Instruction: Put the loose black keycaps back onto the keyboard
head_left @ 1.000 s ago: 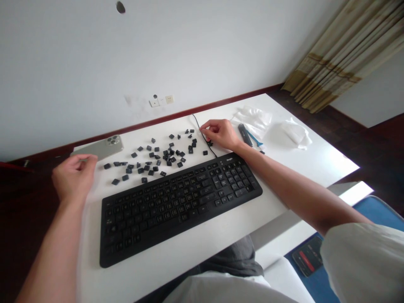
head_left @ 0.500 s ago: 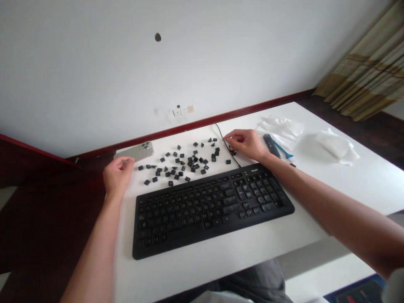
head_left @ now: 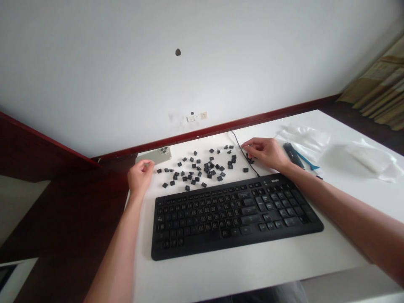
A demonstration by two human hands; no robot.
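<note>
A black keyboard (head_left: 202,237) lies across the white table in front of me. Behind it are scattered many loose black keycaps (head_left: 206,168). My left hand (head_left: 140,177) rests at the table's left side, beside a light-coloured phone (head_left: 154,156) lying with its cameras up. Its fingers are curled into a pinch; whatever may be between them cannot be made out. Over by the keyboard's cable (head_left: 237,142), my right hand (head_left: 267,152) has thumb and fingertips drawn together just above a few keycaps, partly covering them. Anything between those fingertips is hidden or too small to see.
Right of my right hand lie a dark elongated tool (head_left: 293,155) and a blue pry tool (head_left: 307,160). Clear plastic bags (head_left: 303,136) spread farther right, with a white bagged bundle (head_left: 372,160). A wall with sockets (head_left: 197,117) stands behind the table.
My view has turned left, so everything appears farther right. Both hands keep nearly the same places and closed poses relative to the table; the keyboard and keycaps have not visibly moved.
</note>
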